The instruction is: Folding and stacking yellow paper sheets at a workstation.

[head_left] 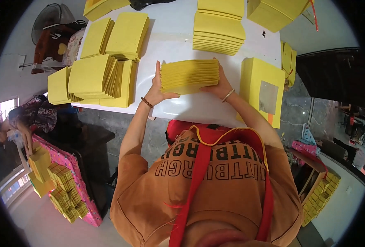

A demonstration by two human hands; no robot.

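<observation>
White table (178, 37) space is taken up by yellow stacks: fanned piles (100, 76) at the left, a neat pile (218, 29) at the far side, and a windowed yellow box (262, 91) at the right. At the middle, a stack of yellow sheets (189, 76) is gripped at its ends between the left hand (157, 91) and the right hand (218, 85), fingers closed on its edges.

A white table (172, 41) carries stacks of flat yellow paper sheets: fanned piles (96, 78) at its left, two leaning piles (120, 37) behind them, a tall stack (218, 26) at the far side, and a windowed yellow box (262, 90) at the right edge.
</observation>
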